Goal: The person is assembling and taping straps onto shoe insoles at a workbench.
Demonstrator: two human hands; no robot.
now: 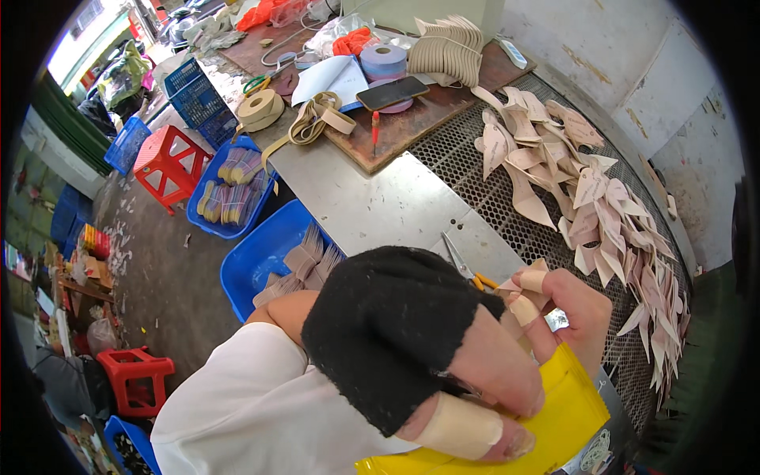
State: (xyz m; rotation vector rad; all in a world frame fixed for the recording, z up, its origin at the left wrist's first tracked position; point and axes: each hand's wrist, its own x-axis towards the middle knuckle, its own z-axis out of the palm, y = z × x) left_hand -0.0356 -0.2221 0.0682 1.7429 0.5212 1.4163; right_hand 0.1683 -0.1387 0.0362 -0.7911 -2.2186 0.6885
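My left hand (491,380), in a black fingerless glove with tape round one digit, is close to the camera. Its fingers curl together; whatever they grip is hidden. Beyond it, my right hand (574,313), with two taped fingers, pinches a beige flat piece (535,273) partly covered by the left glove. Shiny yellow material (566,396) lies below both hands, against the right wrist. Scissors (457,257) with orange handles rest on the metal tabletop (372,207) beside the held piece. Many similar beige cut pieces (590,194) lie heaped on the dark mesh at the right.
Along the far board stand a stacked row of beige pieces (447,51), tape rolls (384,62), a phone (392,93) and a red-handled tool (375,131). Blue bins (229,273) holding bundles sit left of the table. Red stools (166,162) stand on the floor.
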